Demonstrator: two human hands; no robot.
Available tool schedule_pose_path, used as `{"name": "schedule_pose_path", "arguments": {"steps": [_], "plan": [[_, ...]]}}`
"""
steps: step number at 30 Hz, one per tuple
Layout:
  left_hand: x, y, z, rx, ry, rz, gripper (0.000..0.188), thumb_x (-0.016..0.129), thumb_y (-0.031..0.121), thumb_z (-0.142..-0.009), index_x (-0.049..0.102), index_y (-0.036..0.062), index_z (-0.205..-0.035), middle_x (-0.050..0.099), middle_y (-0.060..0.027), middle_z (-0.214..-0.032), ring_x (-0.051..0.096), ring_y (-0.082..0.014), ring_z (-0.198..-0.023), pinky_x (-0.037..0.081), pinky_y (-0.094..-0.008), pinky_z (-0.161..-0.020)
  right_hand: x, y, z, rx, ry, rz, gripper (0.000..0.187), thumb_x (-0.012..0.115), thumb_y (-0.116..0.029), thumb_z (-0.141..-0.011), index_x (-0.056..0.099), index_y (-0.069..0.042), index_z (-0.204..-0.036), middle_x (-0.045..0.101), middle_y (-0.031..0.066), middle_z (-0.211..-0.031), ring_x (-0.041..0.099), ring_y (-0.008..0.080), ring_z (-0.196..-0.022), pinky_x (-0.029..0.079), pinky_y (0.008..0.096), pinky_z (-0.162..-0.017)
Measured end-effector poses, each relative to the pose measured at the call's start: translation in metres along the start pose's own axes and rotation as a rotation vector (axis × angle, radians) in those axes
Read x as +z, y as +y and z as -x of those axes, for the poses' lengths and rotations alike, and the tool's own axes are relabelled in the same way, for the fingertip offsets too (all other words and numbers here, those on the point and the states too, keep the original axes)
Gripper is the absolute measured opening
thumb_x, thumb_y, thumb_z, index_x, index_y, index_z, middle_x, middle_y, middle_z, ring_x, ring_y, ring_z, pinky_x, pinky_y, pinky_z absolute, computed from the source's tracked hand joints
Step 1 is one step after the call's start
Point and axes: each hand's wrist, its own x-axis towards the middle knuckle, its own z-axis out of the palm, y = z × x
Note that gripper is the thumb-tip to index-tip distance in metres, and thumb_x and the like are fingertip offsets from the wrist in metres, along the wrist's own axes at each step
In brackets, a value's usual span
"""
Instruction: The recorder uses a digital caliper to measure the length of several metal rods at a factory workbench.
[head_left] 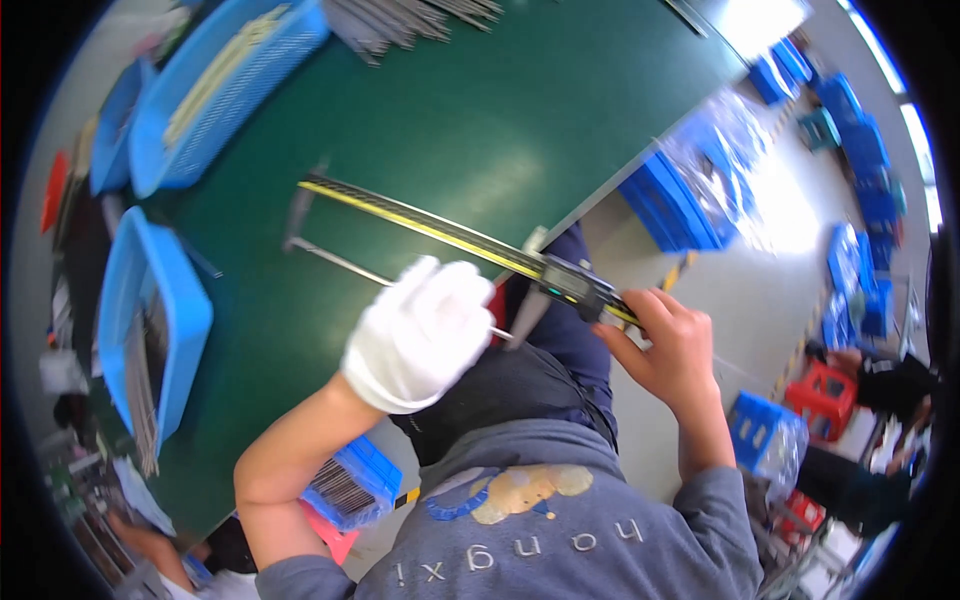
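Note:
My left hand (422, 325), in a white glove, is closed around a thin metal rod (345, 263). The rod's far end meets the fixed jaw of a long digital caliper (420, 224), and its near end shows past my glove by the sliding jaw (528, 315). Bare, my right hand (665, 340) grips the caliper's end beside its display, thumb and forefinger pinched on it. The caliper slants over the table edge and my lap, roughly parallel to the rod.
A green table (440, 120) bears a bundle of metal rods (385, 22) at the back. Blue baskets (165, 330) with rods stand along the left. Blue crates (675, 205) and a red stool (822, 398) are on the floor at right. Other people sit at the picture's sides.

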Motion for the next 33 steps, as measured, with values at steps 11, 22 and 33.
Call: {"name": "schedule_pose_path", "arguments": {"steps": [11,22,33], "plan": [[-0.098,-0.147,-0.057,-0.064,0.285,-0.511,0.025,0.056,0.009,-0.075,0.063,0.0089,-0.099,0.062,-0.0090,-0.088,0.061,-0.0289,-0.070,0.049,-0.0389,-0.058,0.000,0.003,-0.003,-0.020,0.036,-0.083,0.027,0.076,-0.021,-0.070,0.060,-0.004,-0.086,0.056,0.0083,-0.065,0.055,0.0225,-0.049,0.041,0.0320,-0.045],[-0.082,-0.234,-0.047,-1.096,0.060,-0.297,0.035,0.045,0.032,-0.085,0.068,0.0084,-0.096,0.065,-0.0149,-0.102,0.062,-0.0343,-0.092,0.049,-0.0433,-0.081,0.004,0.021,-0.001,-0.068,0.033,-0.021,0.026,0.072,-0.014,-0.075,0.060,0.003,-0.090,0.056,0.0131,-0.066,0.049,0.0229,-0.049,0.037,0.0317,-0.046],[-0.198,-0.140,0.134,-1.643,-0.633,-0.714,0.029,0.056,0.018,-0.077,0.068,0.0046,-0.099,0.064,-0.0161,-0.110,0.063,-0.0333,-0.099,0.051,-0.0392,-0.084,-0.002,0.031,-0.012,-0.191,0.066,-0.039,0.030,0.072,-0.013,-0.075,0.059,0.004,-0.096,0.056,0.0135,-0.068,0.048,0.0219,-0.051,0.037,0.0314,-0.048]]}}
